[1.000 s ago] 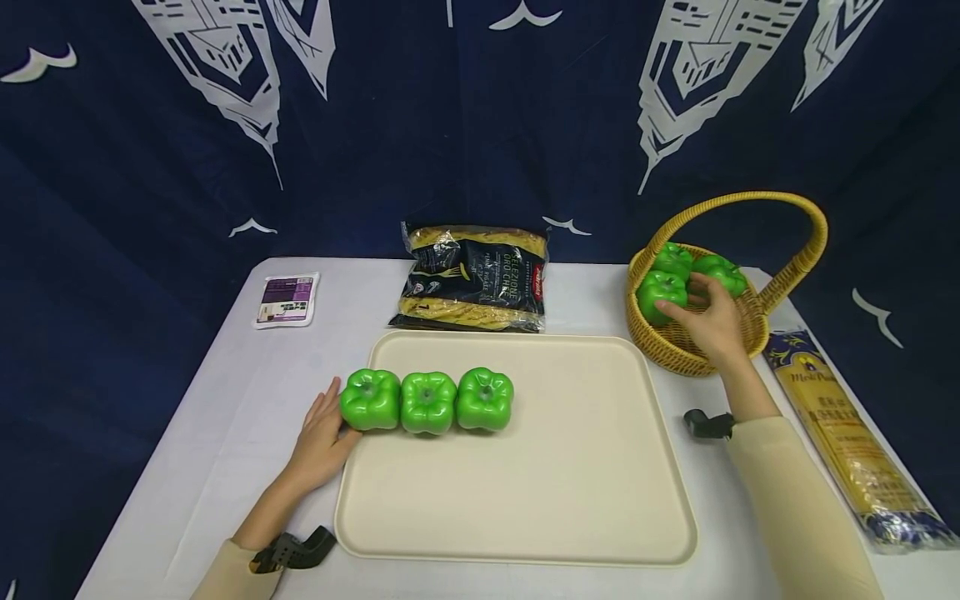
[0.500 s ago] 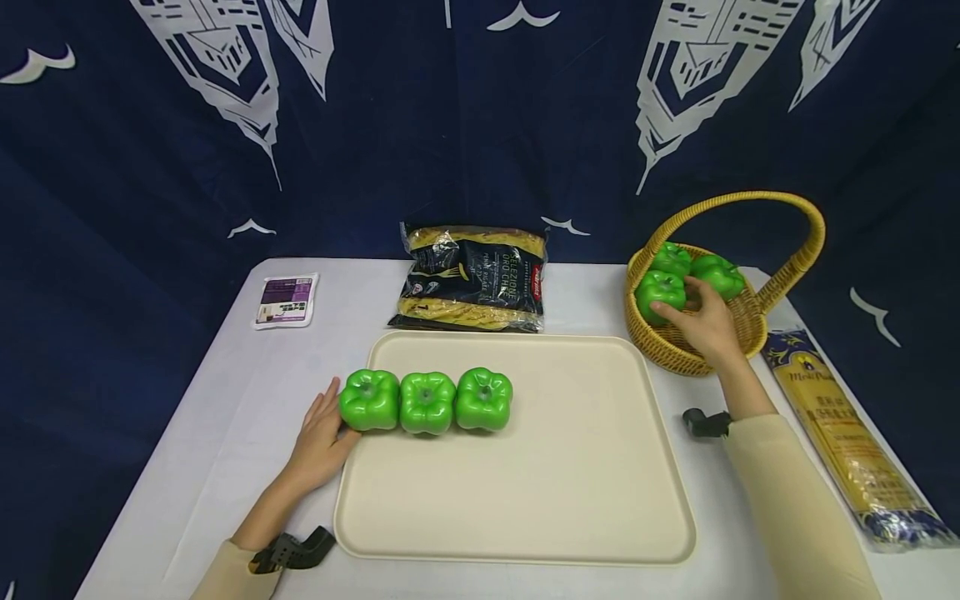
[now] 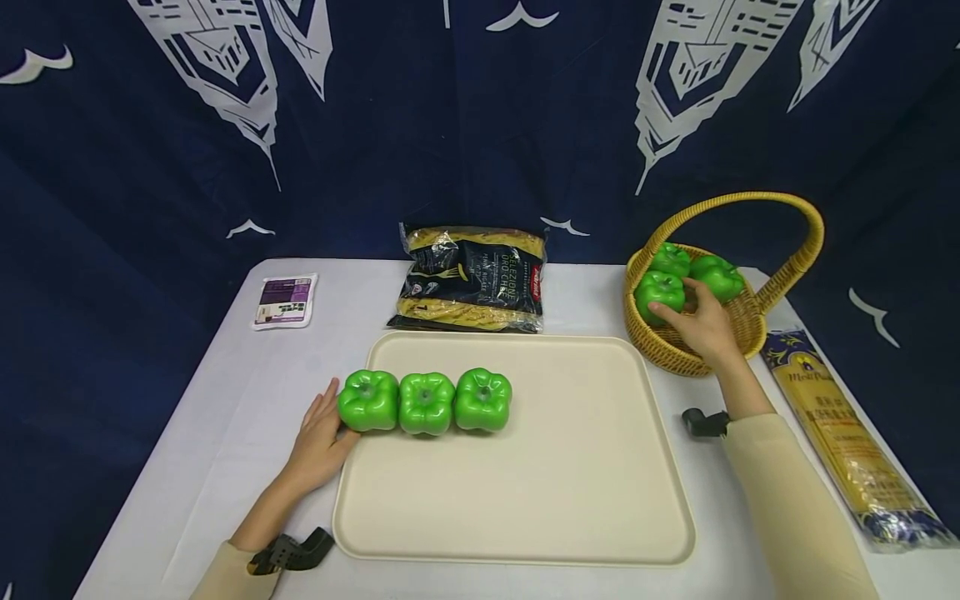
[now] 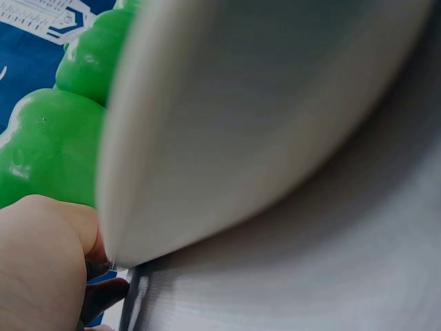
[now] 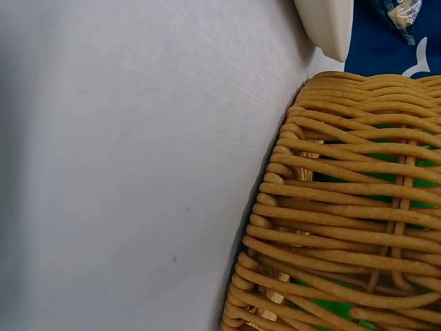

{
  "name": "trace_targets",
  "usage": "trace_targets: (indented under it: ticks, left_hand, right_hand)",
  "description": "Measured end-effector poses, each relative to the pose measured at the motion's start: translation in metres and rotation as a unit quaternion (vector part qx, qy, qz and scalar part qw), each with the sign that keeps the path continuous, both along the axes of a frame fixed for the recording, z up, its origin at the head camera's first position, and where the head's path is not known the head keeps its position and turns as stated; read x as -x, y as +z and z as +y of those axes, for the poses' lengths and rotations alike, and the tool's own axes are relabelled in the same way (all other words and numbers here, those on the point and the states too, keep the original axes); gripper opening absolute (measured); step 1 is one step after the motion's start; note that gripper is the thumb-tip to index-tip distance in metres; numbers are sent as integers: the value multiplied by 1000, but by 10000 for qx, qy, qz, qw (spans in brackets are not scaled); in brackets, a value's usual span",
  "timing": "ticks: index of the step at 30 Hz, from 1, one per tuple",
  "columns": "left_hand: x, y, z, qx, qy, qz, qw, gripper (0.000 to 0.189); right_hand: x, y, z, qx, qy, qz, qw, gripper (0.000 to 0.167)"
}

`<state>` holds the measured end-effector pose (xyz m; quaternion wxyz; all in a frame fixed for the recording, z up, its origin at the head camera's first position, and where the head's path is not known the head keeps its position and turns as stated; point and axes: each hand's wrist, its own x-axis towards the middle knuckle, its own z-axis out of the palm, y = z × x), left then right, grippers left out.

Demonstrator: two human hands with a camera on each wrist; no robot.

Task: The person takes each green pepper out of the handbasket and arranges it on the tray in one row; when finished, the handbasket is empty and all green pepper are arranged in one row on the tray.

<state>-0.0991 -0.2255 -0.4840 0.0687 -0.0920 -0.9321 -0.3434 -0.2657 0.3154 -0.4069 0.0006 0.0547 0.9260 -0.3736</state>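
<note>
Three green bell peppers stand side by side across the left part of a cream tray (image 3: 525, 508) in the head view: a left pepper (image 3: 367, 400), a middle one (image 3: 427, 403) and a right one (image 3: 483, 400). My left hand (image 3: 322, 442) rests at the tray's left edge, fingers extended along the side of the left pepper. At the right, my right hand (image 3: 705, 325) reaches into a wicker basket (image 3: 675, 360) and holds the front bell pepper (image 3: 660, 293) between thumb and fingers. Two more peppers, a back one (image 3: 671, 260) and a right one (image 3: 717, 277), lie behind it.
A pasta bag (image 3: 472, 279) lies behind the tray, and a small white-and-purple packet (image 3: 285, 301) is at back left. The basket's tall handle (image 3: 750, 197) arches above my right hand. A long yellow pasta pack (image 3: 847, 433) lies along the right table edge beside my forearm.
My right hand's fingers have shifted slightly down against the front pepper in the basket. The left hand and the peppers on the tray have stayed in place.
</note>
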Motion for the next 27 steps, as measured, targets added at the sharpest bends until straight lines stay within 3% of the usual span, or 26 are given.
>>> trace_targets:
  ticks: [18,27]
  left_hand:
    - [0,-1,-1,0,2,14,10000,53]
    - [1,-3,-1,-2,18,49,10000,54]
  right_hand:
    - [-5,-2,1,303,-207,511,9980,98]
    - [-19,14,2,463,-588,695,9948,92]
